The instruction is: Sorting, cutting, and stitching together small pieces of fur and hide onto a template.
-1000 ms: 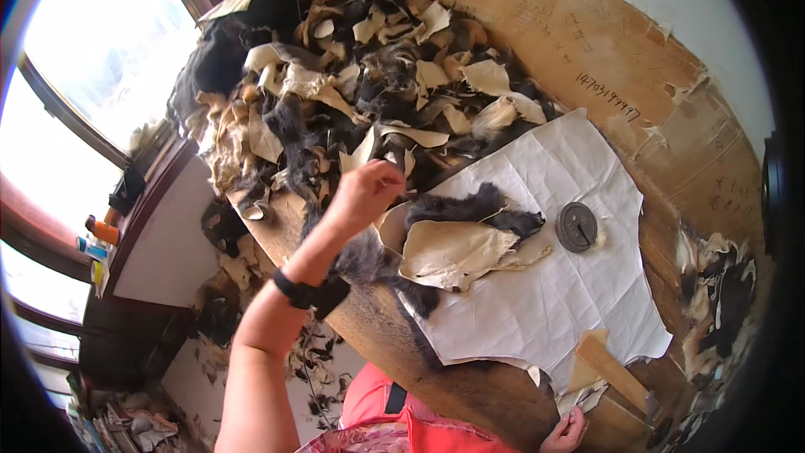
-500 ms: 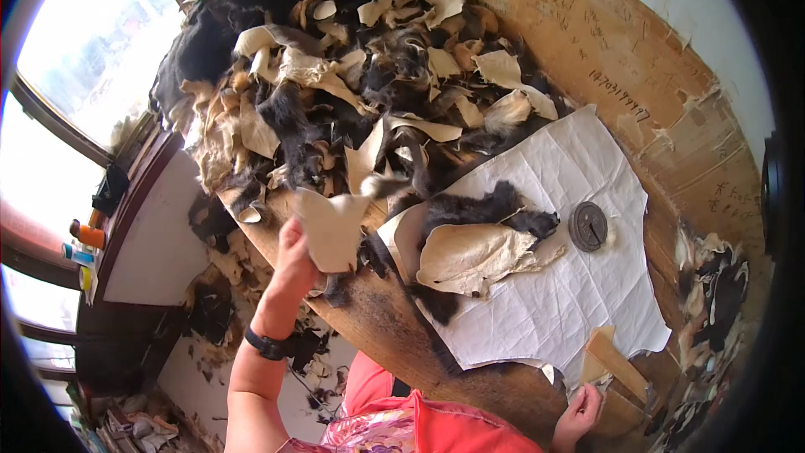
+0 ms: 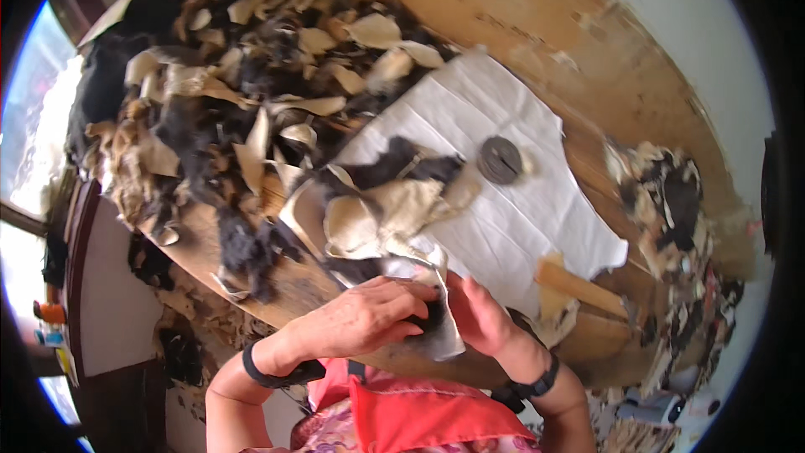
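Observation:
Close to my body, over the table's front edge, I hold a small fur piece [image 3: 444, 334] upright and bent, its pale hide side and dark hair both showing. My left hand [image 3: 369, 312] has its fingers curled on the hair side. Against the hide side lies my right hand [image 3: 482, 316], its fingers fairly straight and its thumb partly hidden. Just beyond my hands, pale hide pieces with black fur [image 3: 390, 210] lie on a white garment-shaped sheet [image 3: 511, 226]. A round dark slotted weight [image 3: 501, 159] rests on the sheet.
A large heap of black, tan and cream fur scraps [image 3: 277, 59] covers the table's far left. A flat wooden piece [image 3: 583, 287] lies at the sheet's right corner. More scraps [image 3: 671, 201] are piled at the right. Thread spools [image 3: 50, 313] stand by the window.
My left hand has brought the fur piece from over the scrap side down toward my body. My right hand has left the wooden piece and joined it there. The view has shifted.

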Demonstrator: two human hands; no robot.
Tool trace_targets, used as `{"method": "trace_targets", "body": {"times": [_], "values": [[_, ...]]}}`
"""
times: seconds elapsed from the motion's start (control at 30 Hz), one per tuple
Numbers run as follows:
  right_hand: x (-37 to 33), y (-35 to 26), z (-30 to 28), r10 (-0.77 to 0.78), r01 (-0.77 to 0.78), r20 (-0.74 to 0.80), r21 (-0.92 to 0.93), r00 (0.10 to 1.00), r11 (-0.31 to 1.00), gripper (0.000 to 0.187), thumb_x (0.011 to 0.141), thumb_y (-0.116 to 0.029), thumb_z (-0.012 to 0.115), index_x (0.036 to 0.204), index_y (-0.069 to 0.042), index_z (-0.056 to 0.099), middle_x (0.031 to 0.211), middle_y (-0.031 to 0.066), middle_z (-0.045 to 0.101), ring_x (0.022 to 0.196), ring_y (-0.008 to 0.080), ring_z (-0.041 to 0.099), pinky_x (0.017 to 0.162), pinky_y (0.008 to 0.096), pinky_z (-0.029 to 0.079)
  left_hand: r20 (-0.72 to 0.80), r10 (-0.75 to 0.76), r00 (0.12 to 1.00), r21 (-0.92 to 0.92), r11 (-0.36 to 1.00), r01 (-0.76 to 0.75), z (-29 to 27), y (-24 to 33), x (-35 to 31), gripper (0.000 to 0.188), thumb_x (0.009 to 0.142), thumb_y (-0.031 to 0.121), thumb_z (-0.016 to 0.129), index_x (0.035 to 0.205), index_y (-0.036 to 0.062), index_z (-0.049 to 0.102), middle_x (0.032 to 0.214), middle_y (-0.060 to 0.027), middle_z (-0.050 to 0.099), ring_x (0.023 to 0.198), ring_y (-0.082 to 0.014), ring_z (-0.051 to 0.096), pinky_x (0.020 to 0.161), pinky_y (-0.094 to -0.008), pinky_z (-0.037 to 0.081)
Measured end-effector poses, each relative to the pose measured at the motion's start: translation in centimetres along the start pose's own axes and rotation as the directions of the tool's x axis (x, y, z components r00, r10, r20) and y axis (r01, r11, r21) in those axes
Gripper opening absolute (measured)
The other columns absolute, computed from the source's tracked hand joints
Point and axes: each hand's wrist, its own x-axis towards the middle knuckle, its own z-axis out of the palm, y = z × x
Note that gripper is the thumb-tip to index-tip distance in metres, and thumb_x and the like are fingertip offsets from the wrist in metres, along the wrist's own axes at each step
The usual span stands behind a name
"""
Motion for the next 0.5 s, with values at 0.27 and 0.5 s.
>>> {"method": "trace_targets", "body": {"times": [0.27,0.5], "values": [[-1.6,1.4,-2.9,0.172,-0.16,-0.001,0.36,0.985,0.919,0.058,0.092,-0.033,0.059,0.139,-0.003,0.045,0.134,0.0099,0.056,0.121,0.0217,0.055,0.106,0.0378,0.042,-0.232,-0.247,0.941,0.186,0.938,0.292,2.2,-2.3,0.0,0.041,0.078,-0.001,0.068,0.117,0.007,0.061,0.114,-0.0089,0.063,0.102,-0.0262,0.063,0.1,-0.0423,0.043],[-5.6,1.8,-5.3,0.127,-0.146,-0.14,-0.137,0.982,0.98,0.058,0.087,-0.012,0.06,0.142,-0.003,0.043,0.133,0.0073,0.054,0.121,0.0157,0.052,0.104,0.0321,0.041,0.148,-0.452,0.88,0.118,0.891,0.438,2.9,-2.8,3.8,0.042,0.078,0.003,0.065,0.119,0.0045,0.058,0.102,-0.0117,0.064,0.102,-0.0302,0.063,0.101,-0.0432,0.041]]}}
